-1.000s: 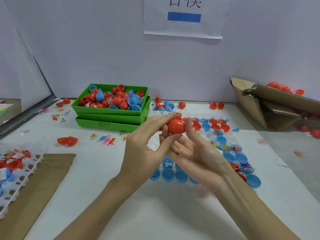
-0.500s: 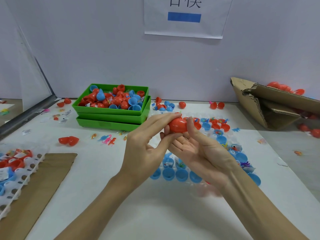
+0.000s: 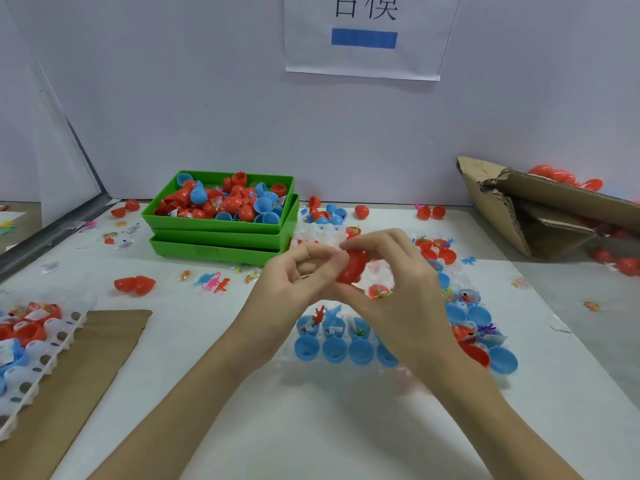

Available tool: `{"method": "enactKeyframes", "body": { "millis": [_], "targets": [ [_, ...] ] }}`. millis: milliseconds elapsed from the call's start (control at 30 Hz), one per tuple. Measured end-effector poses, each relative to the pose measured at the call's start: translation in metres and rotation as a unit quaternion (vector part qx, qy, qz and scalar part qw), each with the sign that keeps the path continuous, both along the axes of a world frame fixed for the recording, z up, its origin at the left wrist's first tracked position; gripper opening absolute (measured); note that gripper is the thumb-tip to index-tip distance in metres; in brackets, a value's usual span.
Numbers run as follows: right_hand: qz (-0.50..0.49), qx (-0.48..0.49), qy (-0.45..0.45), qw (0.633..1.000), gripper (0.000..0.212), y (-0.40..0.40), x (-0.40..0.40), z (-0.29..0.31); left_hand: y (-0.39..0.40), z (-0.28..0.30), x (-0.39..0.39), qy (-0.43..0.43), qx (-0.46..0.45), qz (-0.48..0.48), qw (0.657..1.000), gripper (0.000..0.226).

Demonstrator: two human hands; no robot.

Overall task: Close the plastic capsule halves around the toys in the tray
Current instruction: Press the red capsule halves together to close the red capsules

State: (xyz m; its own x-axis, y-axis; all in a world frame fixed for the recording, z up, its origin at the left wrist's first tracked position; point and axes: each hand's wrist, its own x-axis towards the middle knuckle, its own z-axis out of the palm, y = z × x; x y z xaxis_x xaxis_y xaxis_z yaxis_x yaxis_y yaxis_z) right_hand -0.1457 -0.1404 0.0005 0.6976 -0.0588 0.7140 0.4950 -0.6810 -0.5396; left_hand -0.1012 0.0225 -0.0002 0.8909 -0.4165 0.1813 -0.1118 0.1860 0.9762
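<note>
Both hands meet above the clear tray (image 3: 381, 370), which lies on the white table (image 3: 311, 427). The left hand (image 3: 294, 289) and the right hand (image 3: 398, 296) both curl round a red capsule (image 3: 353, 268), held in the air between them: the left thumb and fingertips pinch its left side, and the right fingers arch over its top while the right thumb comes in from below. Whether the capsule's two halves are fully joined cannot be told, since the fingers cover the seam.

Under the hands, the tray holds rows of blue capsule halves (image 3: 334, 348) standing open side up, some with small toys (image 3: 320, 315) inside (one red piece sticks up out of its cup). Red halves (image 3: 446, 254) sit toward the tray's far right corner, and the right forearm hides part of the near right rows.

Behind the hands a stack of green bins (image 3: 221, 233) holds a heap of loose red and blue halves. A pair of red halves (image 3: 135, 284) lies on the table to the left, with a few small plastic dinosaurs (image 3: 214, 282) just beside it. At the left edge a second white tray (image 3: 38, 358) rests partly on a sheet of cardboard (image 3: 79, 375). A torn cardboard box (image 3: 540, 216) stands at the far right, with red capsules behind and beside it. A paper sign (image 3: 363, 39) hangs on the wall.
</note>
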Motion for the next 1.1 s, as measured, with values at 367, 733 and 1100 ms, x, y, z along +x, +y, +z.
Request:
{"method": "enactKeyframes", "body": {
  "millis": [367,733,1100],
  "targets": [
    [0.012,-0.075,0.031,0.997,0.050,0.001,-0.005,0.001,0.008,0.004,0.003,0.088,-0.079,-0.144,0.983,0.041],
    [0.012,-0.120,0.059,0.991,0.053,0.000,-0.005,-0.001,0.006,0.004,0.002,0.094,-0.063,-0.125,0.986,0.042],
    [0.031,-0.048,-0.015,0.998,0.043,0.001,0.003,-0.009,0.003,0.003,0.003,0.093,-0.042,-0.139,0.985,0.045]
  ]
}}
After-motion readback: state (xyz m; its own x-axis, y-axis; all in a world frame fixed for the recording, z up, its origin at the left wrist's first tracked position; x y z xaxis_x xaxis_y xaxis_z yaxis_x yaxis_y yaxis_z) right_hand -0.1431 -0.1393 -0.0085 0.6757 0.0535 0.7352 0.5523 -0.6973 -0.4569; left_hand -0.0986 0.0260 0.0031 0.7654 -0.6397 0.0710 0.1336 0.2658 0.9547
